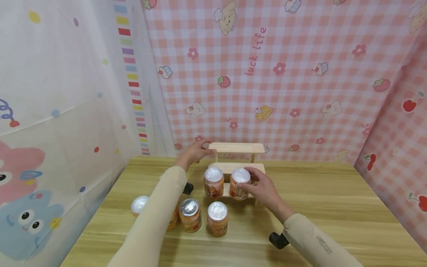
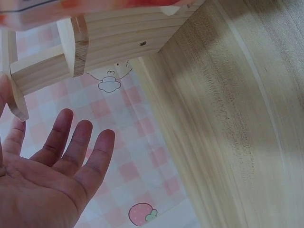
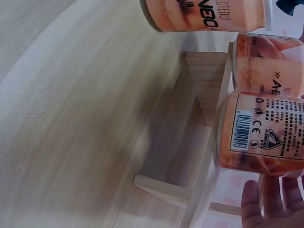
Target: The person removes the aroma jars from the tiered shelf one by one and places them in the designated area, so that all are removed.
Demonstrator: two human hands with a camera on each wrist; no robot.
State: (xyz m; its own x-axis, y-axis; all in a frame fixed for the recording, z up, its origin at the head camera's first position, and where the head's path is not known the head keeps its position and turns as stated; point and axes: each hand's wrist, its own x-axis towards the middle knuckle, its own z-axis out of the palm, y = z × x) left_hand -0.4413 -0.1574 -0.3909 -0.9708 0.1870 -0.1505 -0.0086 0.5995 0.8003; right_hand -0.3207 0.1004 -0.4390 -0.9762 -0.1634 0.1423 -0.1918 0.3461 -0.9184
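Note:
A small tiered wooden shelf (image 1: 236, 147) stands near the back of the table. My left hand (image 1: 197, 150) holds the left end of its top board, thumb in front and index finger behind; the other fingers (image 2: 102, 152) stretch out free in the left wrist view. On the lowest step, my right hand (image 1: 261, 185) grips an orange-labelled can (image 1: 239, 183) with a silver lid, thumb in front and fingers around its right side. That can's barcode label (image 3: 266, 126) faces the right wrist view. Just left of it, a matching can (image 1: 214, 181) sits upright at the same step.
More such cans stand upright on the table in front: one can (image 1: 218, 218) below the shelf, another can (image 1: 190, 215) beside it, and a can (image 1: 139, 204) farther left, partly behind the left sleeve (image 1: 156, 207). A checked pink curtain (image 1: 293, 92) hangs behind the table.

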